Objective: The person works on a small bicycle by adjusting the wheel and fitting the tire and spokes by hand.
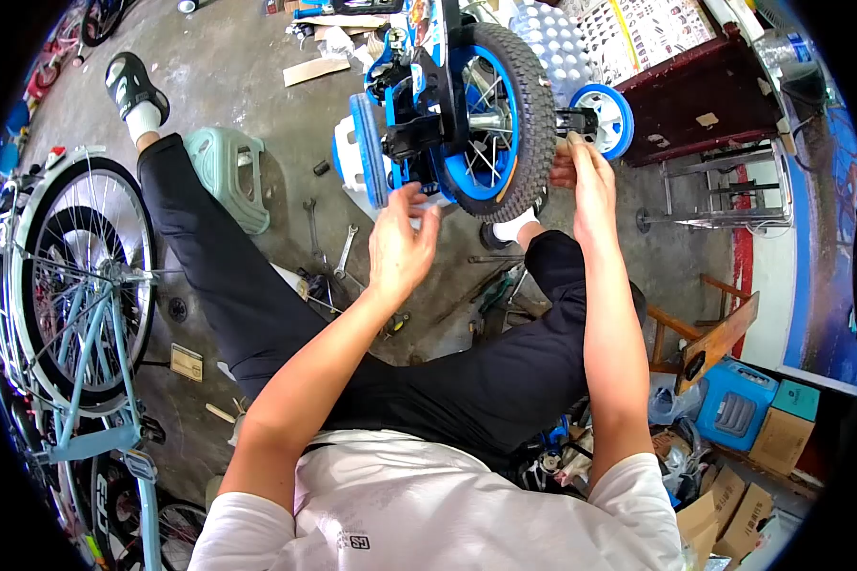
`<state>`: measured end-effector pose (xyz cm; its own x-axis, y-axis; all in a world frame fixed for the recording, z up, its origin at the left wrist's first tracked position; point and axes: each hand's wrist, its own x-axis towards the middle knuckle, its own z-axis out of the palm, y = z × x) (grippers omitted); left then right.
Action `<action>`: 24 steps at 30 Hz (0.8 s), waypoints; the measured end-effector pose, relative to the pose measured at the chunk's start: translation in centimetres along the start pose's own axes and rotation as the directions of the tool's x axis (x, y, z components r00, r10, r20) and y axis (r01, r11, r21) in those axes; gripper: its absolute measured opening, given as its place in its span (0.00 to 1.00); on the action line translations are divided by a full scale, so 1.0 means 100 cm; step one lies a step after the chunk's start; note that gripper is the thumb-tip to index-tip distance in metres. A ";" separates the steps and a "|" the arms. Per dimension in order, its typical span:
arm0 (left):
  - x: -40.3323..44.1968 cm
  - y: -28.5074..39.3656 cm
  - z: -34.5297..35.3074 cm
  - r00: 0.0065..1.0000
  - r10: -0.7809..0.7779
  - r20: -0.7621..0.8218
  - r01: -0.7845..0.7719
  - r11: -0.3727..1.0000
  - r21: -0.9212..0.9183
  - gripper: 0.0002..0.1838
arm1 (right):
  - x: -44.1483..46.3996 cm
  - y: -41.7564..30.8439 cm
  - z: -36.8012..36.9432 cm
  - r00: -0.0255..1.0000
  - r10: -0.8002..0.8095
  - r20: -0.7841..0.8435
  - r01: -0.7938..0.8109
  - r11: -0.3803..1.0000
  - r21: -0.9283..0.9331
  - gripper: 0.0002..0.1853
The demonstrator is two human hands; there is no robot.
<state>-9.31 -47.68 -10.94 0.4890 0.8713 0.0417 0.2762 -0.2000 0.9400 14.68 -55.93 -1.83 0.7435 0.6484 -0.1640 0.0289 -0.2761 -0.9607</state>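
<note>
A small blue-and-white child's bicycle stands ahead of me with its knobbly rear wheel (533, 124) facing me. On its left is a blue training wheel (367, 152), seen nearly edge-on. The right training wheel (619, 122) has a blue rim and white hub, joined by a black bracket (575, 120). My left hand (402, 247) is just below the left training wheel, fingers bent and apart from the thumb, with nothing visible in it. My right hand (586, 186) is beside the tyre, its fingertips at the underside of the right bracket; its fingers are loosely extended.
Wrenches (347, 251) and other tools lie on the concrete floor between my legs. A pale green stool (229, 176) stands beyond my left leg. A light-blue bicycle (95, 381) is at the far left. Cardboard boxes (781, 440) and a blue plastic case (738, 404) sit at the right.
</note>
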 end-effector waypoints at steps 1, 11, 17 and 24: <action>0.008 0.004 0.000 0.999 -0.051 -0.018 0.051 0.999 0.006 0.20 | 0.004 0.008 -0.001 1.000 0.001 -0.004 -0.001 1.000 0.013 0.21; 0.047 -0.011 0.014 0.913 -0.159 -0.376 0.166 0.986 -0.015 0.25 | 0.039 0.034 0.023 0.970 0.192 0.148 -0.235 0.893 0.384 0.35; 0.055 0.000 0.021 0.976 -0.180 -0.121 0.081 0.820 -0.566 0.18 | 0.058 0.048 0.030 0.954 0.216 0.209 -0.289 0.851 0.438 0.33; 0.064 0.037 0.018 0.966 -0.248 -0.073 0.131 0.712 -0.690 0.19 | 0.064 0.048 0.032 0.955 0.252 0.159 -0.295 0.877 0.380 0.25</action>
<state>-3.67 -43.67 -7.81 0.3435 0.9239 -0.1685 -0.3101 0.2809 0.9082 17.42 -50.89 -8.24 0.6106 0.6622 -0.4344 -0.4481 -0.1634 -0.8789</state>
